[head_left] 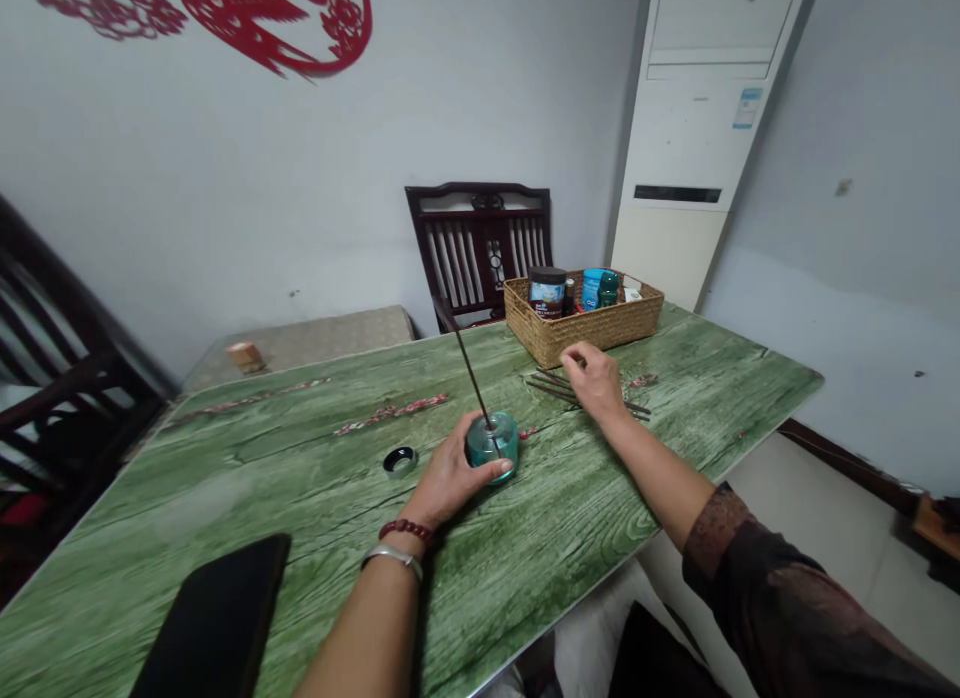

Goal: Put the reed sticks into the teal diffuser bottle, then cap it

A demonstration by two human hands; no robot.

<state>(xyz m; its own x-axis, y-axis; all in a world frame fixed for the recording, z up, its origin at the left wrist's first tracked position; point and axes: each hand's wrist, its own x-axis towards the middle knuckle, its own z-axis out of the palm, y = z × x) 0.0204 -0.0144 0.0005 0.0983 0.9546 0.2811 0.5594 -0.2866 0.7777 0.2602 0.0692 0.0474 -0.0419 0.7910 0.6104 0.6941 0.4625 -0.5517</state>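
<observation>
The left hand (452, 473) grasps the jar (482, 451), seemingly steadying its stick (472, 376). The right hand (595, 380) curls over sticks (551, 391), grip unclear.

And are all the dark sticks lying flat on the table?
No, one stick stands tilted in the teal jar held by the left hand.

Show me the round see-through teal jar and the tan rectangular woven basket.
Round see-through teal jar (482, 447): head view, on its body.
Tan rectangular woven basket (606, 328): head view, on its long front wall.
</observation>
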